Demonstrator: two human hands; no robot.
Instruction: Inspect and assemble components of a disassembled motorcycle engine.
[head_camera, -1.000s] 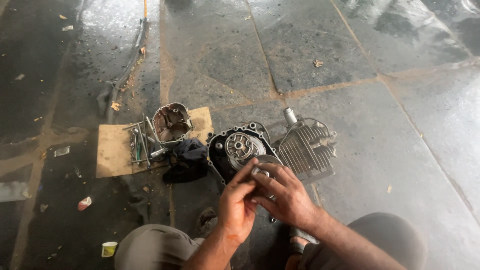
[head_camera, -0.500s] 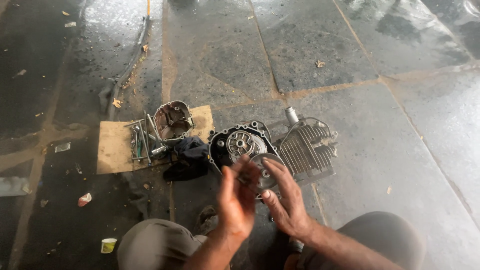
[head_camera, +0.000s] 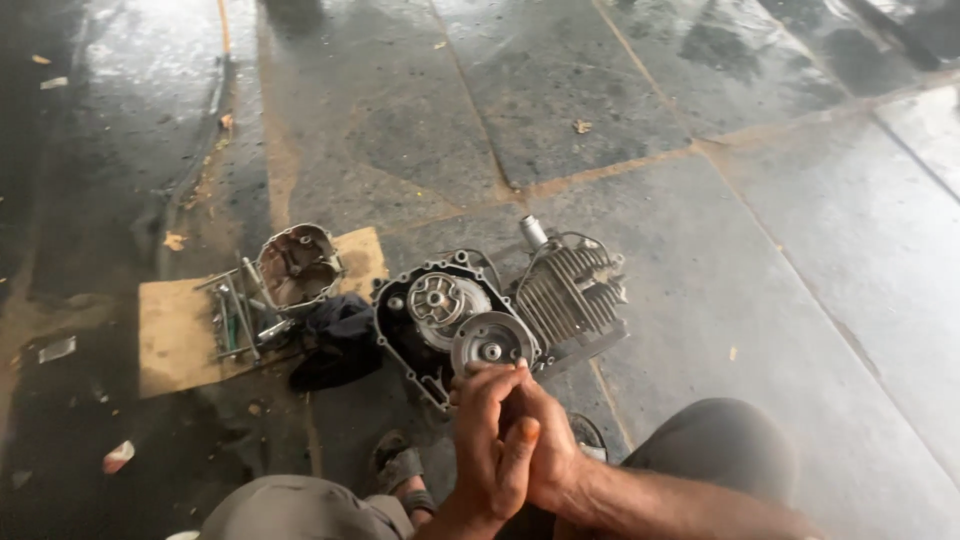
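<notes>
Floor: wet, dark stone slabs (head_camera: 620, 110) with pale joints, littered with leaf scraps and small debris.
Engine: a small motorcycle engine (head_camera: 500, 310) lies on its side on the slabs, its open crankcase facing up and its finned cylinder (head_camera: 575, 290) pointing right.
Cardboard: a brown sheet (head_camera: 180, 335) left of the engine carries a removed side cover (head_camera: 297, 265) and a cluster of metal tools (head_camera: 235, 320).
Rag: a dark cloth (head_camera: 340, 340) lies bunched between the cardboard and the crankcase.
Round part: a grey clutch-like disc (head_camera: 490, 345) stands tilted at the crankcase's near edge, just above the fingertips, which touch or nearly touch its lower rim.
Left hand: the left hand (head_camera: 495, 435) is curled, fingers bent inward against the other hand; whether it pinches something small I cannot tell.
Right hand: the right hand (head_camera: 550, 445) is cupped against the left one, the two pressed together; its grip is hidden.
Risk: on my reading, oily fingers and a wet floor could let the disc slip and drop onto the stone, and grit from the slabs could get into the open case.
</notes>
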